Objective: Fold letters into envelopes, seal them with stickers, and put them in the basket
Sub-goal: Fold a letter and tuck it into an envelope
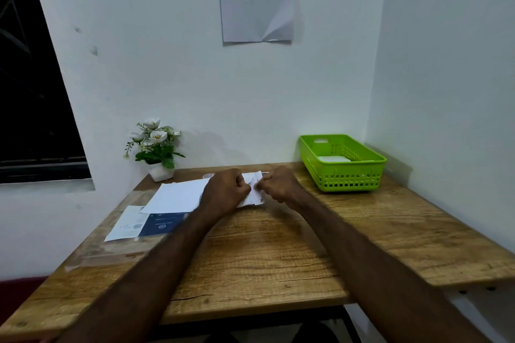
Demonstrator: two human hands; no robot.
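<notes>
**Holding one white paper between both hands, basket off to your right**

Sitting at the far right corner of the counter (250, 253), the green basket (343, 175) carries something flat and white (333, 159) on its floor; you cannot tell from here whether that is one envelope or several. Its long axis runs from near-right toward the far left, against the wall.

Your left hand (226, 193) and right hand (281, 186) meet over the middle of the counter, both with fingers curled tight. Each grip pinches the same small white paper (254, 189), left on its left part and right on its right part. You cannot tell whether it is a letter or an envelope, since your knuckles cover much of it. What shows runs roughly away from you, with its near edge low toward the wood and its far edge near the wall.

Just left of your left hand lies a loose white sheet (178, 195), its long axis slanting up to the right. Nearer you, partly under that sheet, lie a white printed envelope (126, 224) and a dark blue one (163, 224) side by side. A potted white flower (156, 147) stands at the far left corner.
</notes>
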